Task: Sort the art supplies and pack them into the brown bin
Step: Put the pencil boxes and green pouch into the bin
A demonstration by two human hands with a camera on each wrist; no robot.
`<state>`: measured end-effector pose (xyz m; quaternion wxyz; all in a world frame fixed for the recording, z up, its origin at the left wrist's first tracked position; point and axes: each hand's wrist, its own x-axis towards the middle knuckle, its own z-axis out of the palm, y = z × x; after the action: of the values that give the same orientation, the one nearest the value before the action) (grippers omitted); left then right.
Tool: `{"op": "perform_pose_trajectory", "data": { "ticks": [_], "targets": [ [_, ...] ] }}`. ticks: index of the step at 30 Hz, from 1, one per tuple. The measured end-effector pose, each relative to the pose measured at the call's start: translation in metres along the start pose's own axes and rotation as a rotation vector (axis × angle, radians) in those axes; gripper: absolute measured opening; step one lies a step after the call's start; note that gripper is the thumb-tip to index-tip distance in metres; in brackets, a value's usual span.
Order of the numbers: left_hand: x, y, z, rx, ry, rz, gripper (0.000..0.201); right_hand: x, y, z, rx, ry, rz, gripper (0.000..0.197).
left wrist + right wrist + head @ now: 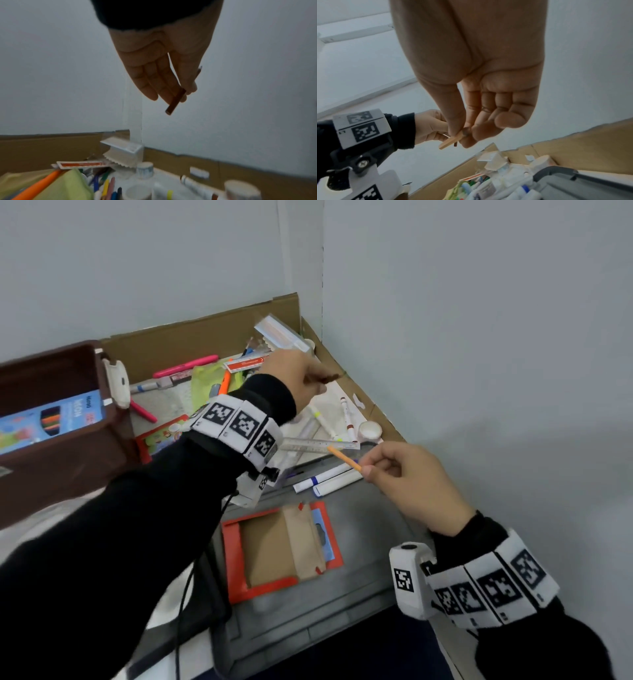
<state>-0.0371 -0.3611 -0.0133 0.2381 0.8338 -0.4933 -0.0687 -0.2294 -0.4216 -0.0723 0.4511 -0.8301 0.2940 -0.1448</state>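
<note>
Head: left hand (294,378) pinches a brown pencil (325,377) above the cardboard tray (205,337); right hand (411,484) pinches an orange pencil (344,458) over the ruler (318,444). Brown bin (51,419) far left.
Left wrist: fingers (150,81) and thumb grip the brown pencil.
Right wrist: thumb and forefinger clamp the orange pencil.

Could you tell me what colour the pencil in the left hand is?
Brown pencil, clearest in the left wrist view.

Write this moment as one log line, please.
left hand: pinches brown pencil | right hand: pinches orange pencil | brown bin: open
</note>
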Motion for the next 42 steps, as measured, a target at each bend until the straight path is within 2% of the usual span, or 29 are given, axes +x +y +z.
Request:
{"op": "perform_pose_trajectory", "data": {
  "ticks": [3,7,10,13,19,26,33,39,42],
  "targets": [
    [-0.038,-0.004,-0.017,-0.156,0.17,-0.037,0.023,-0.023,-0.016,0.008,-0.006,-0.044,-0.085,0.013],
    [-0.1,-0.018,-0.026,-0.345,0.272,-0.069,0.025,-0.054,-0.029,0.031,-0.182,-0.181,-0.245,0.019],
    [-0.146,-0.032,-0.017,-0.429,0.296,-0.129,0.029,-0.069,-0.032,0.053,-0.418,-0.24,-0.337,0.02],
    [-0.183,-0.046,0.001,-0.495,0.294,-0.229,0.024,-0.073,-0.032,0.071,-0.643,-0.283,-0.361,0.023],
    [-0.223,-0.054,0.03,-0.553,0.303,-0.353,0.029,-0.072,-0.028,0.083,-0.719,-0.321,-0.391,0.028],
    [-0.222,-0.038,0.043,-0.595,0.241,-0.315,0.042,-0.081,-0.022,0.083,-0.731,-0.291,-0.407,0.029],
    [-0.207,-0.032,0.049,-0.387,0.049,-0.272,0.034,-0.083,-0.013,0.082,-0.731,-0.253,-0.378,0.028],
    [-0.201,-0.034,0.045,-0.252,-0.132,-0.261,0.027,-0.085,-0.004,0.071,-0.573,-0.161,-0.327,0.024],
    [-0.201,-0.031,0.044,-0.222,-0.21,-0.264,0.03,-0.087,0.002,0.064,-0.462,-0.154,-0.278,0.026]
  ]
}}
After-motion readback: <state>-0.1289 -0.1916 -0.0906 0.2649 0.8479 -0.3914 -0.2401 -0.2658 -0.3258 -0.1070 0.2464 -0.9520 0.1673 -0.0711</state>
